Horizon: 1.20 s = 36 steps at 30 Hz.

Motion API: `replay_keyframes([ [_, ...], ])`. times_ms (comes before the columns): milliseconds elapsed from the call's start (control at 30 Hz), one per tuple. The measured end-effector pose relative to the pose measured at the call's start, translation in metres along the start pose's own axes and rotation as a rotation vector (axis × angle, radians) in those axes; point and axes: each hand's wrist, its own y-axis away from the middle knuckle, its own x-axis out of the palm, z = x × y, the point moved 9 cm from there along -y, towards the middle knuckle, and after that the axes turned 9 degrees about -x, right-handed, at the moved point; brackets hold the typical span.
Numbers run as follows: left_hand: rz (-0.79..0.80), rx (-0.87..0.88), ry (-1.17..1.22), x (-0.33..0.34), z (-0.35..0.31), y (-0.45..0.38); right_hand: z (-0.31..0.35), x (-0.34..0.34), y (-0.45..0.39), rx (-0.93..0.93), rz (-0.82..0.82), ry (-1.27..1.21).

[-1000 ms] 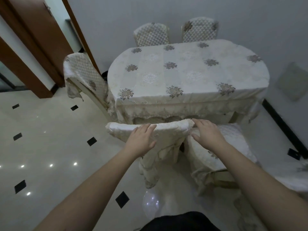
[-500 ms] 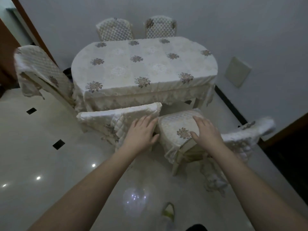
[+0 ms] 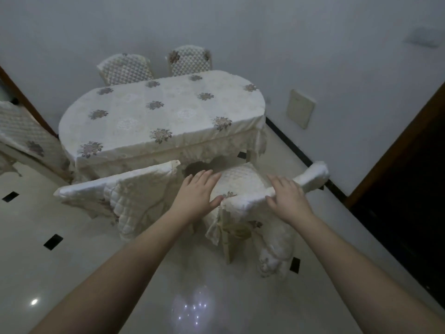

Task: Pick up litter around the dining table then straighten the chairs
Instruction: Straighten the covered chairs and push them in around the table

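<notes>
The right-hand chair (image 3: 243,186) stands at the near side of the table (image 3: 166,116), turned askew so its seat points partly toward the table and its covered back top rail runs from near centre out to the right, well out of line with the table edge. Both hands are on that rail: the left hand (image 3: 195,195) lies over its near end with fingers straight and thumb hooked under the edge, the right hand (image 3: 287,200) rests further along with fingers spread flat, neither closed round it. The step in hand looks like straightening, the litter part apparently done since none shows on the floor (image 3: 72,261). Next likely calls for firmer hold on the rail, then swinging the chair square and pushing it under. Just left, a second chair (image 3: 125,189) sits nearly tucked in; two more (image 3: 190,61) stand beyond the table, another at far left (image 3: 26,133)
</notes>
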Motion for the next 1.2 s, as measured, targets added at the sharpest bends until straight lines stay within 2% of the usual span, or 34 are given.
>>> replay_keyframes([
  [167,0.05,0.004,-0.024,0.027,-0.086,-0.032,-0.065,-0.002,0.011,-0.071,0.014,-0.008],
  [333,0.133,-0.057,0.042,0.056,-0.131,-0.04,-0.114,0.005,0.001,-0.109,0.056,-0.033],
  [567,0.205,-0.089,0.016,0.087,-0.132,-0.048,-0.157,0.035,-0.029,-0.129,0.185,0.044],
  [833,0.321,-0.094,0.08,0.128,-0.131,-0.084,-0.18,0.07,-0.066,-0.185,0.265,-0.011],
  [967,0.25,-0.014,0.048,0.13,-0.133,-0.098,-0.211,0.073,-0.088,-0.168,0.203,-0.012],
  [1033,0.243,0.031,0.036,0.13,-0.134,-0.103,-0.215,0.078,-0.095,-0.172,0.223,-0.011],
  [1133,0.241,0.061,0.06,0.132,-0.131,-0.111,-0.217,0.085,-0.104,-0.218,0.237,0.02],
  [1200,0.185,0.102,0.08,0.129,-0.128,-0.117,-0.217,0.085,-0.11,-0.253,0.212,0.04],
])
